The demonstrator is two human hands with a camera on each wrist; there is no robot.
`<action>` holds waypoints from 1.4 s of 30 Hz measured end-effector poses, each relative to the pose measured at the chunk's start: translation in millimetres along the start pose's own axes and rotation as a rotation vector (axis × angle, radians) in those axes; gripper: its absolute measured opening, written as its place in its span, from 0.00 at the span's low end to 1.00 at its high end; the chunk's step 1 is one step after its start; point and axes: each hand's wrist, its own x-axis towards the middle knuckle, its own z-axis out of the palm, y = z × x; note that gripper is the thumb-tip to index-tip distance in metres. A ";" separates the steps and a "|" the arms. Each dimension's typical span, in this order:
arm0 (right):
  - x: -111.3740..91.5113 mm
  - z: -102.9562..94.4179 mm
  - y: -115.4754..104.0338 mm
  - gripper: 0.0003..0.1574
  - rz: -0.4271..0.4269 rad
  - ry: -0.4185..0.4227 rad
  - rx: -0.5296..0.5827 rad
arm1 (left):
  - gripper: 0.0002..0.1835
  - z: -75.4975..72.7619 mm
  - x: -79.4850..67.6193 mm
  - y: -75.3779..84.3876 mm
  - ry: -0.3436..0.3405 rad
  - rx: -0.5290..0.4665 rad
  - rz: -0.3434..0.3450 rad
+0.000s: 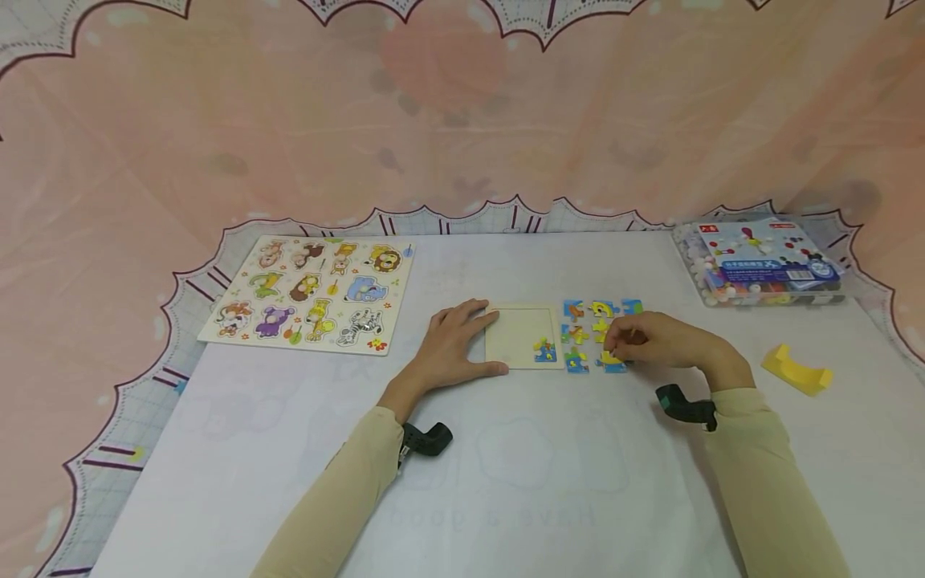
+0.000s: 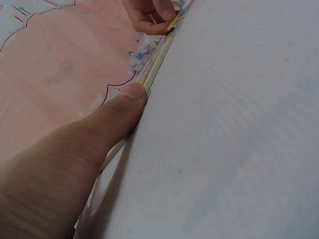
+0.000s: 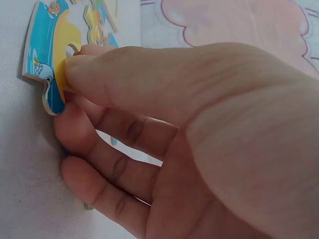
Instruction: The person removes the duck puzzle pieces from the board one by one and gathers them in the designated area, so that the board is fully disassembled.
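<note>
A pale square puzzle tray (image 1: 516, 337) lies mid-table, with an interlocking puzzle piece (image 1: 545, 350) in its lower right corner. My left hand (image 1: 455, 345) holds the tray's left side, thumb (image 2: 127, 102) along the near edge and fingers at the far left corner. Right of the tray, several loose jigsaw pieces (image 1: 576, 333) are laid out in rows. Over the right-hand ones, my right hand (image 1: 654, 341) pinches a blue and yellow jigsaw piece (image 3: 42, 55) between thumb and index finger. Its other fingers curl loosely beneath, close to the table.
At the back left lies a wooden animal puzzle board (image 1: 303, 293). A clear plastic box (image 1: 759, 261) of colourful parts stands at the back right. A yellow curved block (image 1: 797, 370) sits right of my right hand. White cloth (image 1: 506, 498) covers the table.
</note>
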 end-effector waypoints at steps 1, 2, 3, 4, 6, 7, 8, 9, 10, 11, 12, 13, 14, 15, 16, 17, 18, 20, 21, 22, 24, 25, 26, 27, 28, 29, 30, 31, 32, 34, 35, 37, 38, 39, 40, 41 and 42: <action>-0.2 0.0 -0.4 0.03 0.003 0.002 -0.002 | 0.47 -0.2 0.0 0.1 0.001 0.000 0.000; -0.3 0.0 -0.9 0.03 0.005 0.003 -0.004 | 0.47 -0.2 0.0 0.1 0.001 0.000 0.001; -0.3 0.1 -1.3 0.03 0.007 0.004 -0.007 | 0.47 -0.2 0.0 -0.1 0.002 0.000 0.001; -0.1 0.2 -1.4 0.03 0.007 0.005 -0.011 | 0.47 -0.2 -0.1 -0.1 0.002 0.001 0.001; 0.6 0.6 -1.1 0.03 0.007 0.005 -0.017 | 0.47 0.0 -0.3 -0.4 0.005 0.005 0.004; 1.0 0.9 -0.9 0.04 0.007 0.006 -0.022 | 0.47 0.1 -0.3 -0.5 0.006 0.004 0.005; 1.4 1.1 -1.0 0.04 0.006 0.007 -0.023 | 0.47 0.3 -0.3 -0.6 0.008 0.004 0.006; 1.8 1.4 -0.8 0.04 0.006 0.007 -0.025 | 0.47 0.3 -0.3 -0.7 0.009 0.004 0.007; 2.1 1.6 -0.8 0.04 0.008 0.008 -0.028 | 0.46 0.3 -0.3 -0.6 0.009 0.002 0.008; 2.2 1.7 -0.9 0.04 0.006 0.009 -0.033 | 0.46 0.3 -0.3 -0.6 0.010 0.000 0.008; 2.2 1.9 -1.3 0.04 0.010 0.011 -0.034 | 0.46 0.2 -0.2 -0.5 0.011 -0.003 0.008; 2.2 2.0 -1.4 0.04 0.014 0.012 -0.035 | 0.46 0.2 -0.2 -0.5 0.011 -0.006 0.008; 2.0 2.1 -2.1 0.04 0.019 0.014 -0.032 | 0.46 0.2 -0.2 -0.6 0.011 -0.005 0.008; 2.0 2.2 -2.3 0.04 0.023 0.016 -0.034 | 0.46 0.1 -0.3 -0.6 0.011 -0.003 0.009; 1.8 2.3 -2.9 0.03 0.026 0.018 -0.033 | 0.46 0.0 -0.4 -0.6 0.011 -0.005 0.010; 1.6 2.4 -3.1 0.03 0.030 0.020 -0.031 | 0.46 0.0 -0.4 -0.7 0.011 -0.003 0.010; 1.6 2.6 -3.4 0.03 0.039 0.021 -0.027 | 0.46 0.0 -0.5 -0.8 0.011 -0.002 0.010; 1.6 2.7 -4.5 0.02 0.041 0.023 -0.024 | 0.47 0.0 -0.6 -1.1 0.010 0.000 0.011; 1.7 2.8 -4.5 0.02 0.044 0.023 -0.023 | 0.47 0.0 -0.6 -1.1 0.010 0.001 0.010; 1.7 2.9 -5.1 0.02 0.048 0.024 -0.023 | 0.47 0.1 -0.6 -1.2 0.011 0.000 0.010; 1.7 2.8 -5.8 0.02 0.053 0.025 -0.029 | 0.47 0.2 -0.5 -1.4 0.014 -0.001 0.014; 1.6 2.6 -5.9 0.02 0.054 0.026 -0.034 | 0.47 0.2 -0.5 -1.4 0.016 -0.002 0.015; 1.5 2.6 -6.2 0.02 0.062 0.028 -0.036 | 0.47 0.2 -0.5 -1.3 0.018 -0.004 0.016; 1.4 2.6 -6.3 0.02 0.061 0.032 -0.043 | 0.46 0.3 -0.5 -1.3 0.019 -0.007 0.017; 1.4 2.5 -6.4 0.02 0.061 0.035 -0.048 | 0.46 0.4 -0.5 -1.3 0.020 -0.009 0.018; 1.6 2.6 -6.3 0.02 0.060 0.039 -0.051 | 0.46 0.5 -0.5 -1.4 0.020 -0.008 0.019; 1.8 2.7 -6.4 0.02 0.060 0.044 -0.051 | 0.46 0.7 -0.5 -1.5 0.020 -0.007 0.019; 2.2 3.0 -6.3 0.02 0.058 0.052 -0.051 | 0.47 0.8 -0.4 -1.6 0.019 -0.003 0.017; 2.6 3.5 -6.5 0.03 0.056 0.062 -0.050 | 0.47 0.7 -0.5 -1.4 0.018 -0.001 0.017; 3.9 5.1 -6.9 0.04 0.046 0.084 -0.044 | 0.47 1.0 -0.3 -1.4 0.014 0.005 0.015; 4.7 6.1 -7.4 0.05 0.041 0.096 -0.047 | 0.47 1.0 -0.2 -1.3 0.013 0.006 0.016; 6.6 8.4 -9.2 0.05 0.024 0.124 -0.053 | 0.47 0.8 -0.3 -1.0 0.010 0.003 0.015; 7.7 9.6 -10.2 0.05 0.015 0.136 -0.056 | 0.47 0.7 -0.4 -0.9 0.009 0.001 0.015; 9.1 10.9 -11.5 0.05 0.005 0.147 -0.058 | 0.47 0.5 -0.5 -0.8 0.009 -0.002 0.014; 10.6 12.1 -12.7 0.04 -0.003 0.157 -0.061 | 0.47 0.4 -0.6 -0.8 0.010 -0.004 0.014; 12.3 13.3 -13.9 0.04 -0.010 0.166 -0.062 | 0.47 0.2 -0.7 -0.8 0.011 -0.005 0.015; 14.0 14.6 -15.2 0.04 -0.015 0.173 -0.060 | 0.47 0.1 -0.8 -0.8 0.012 -0.004 0.014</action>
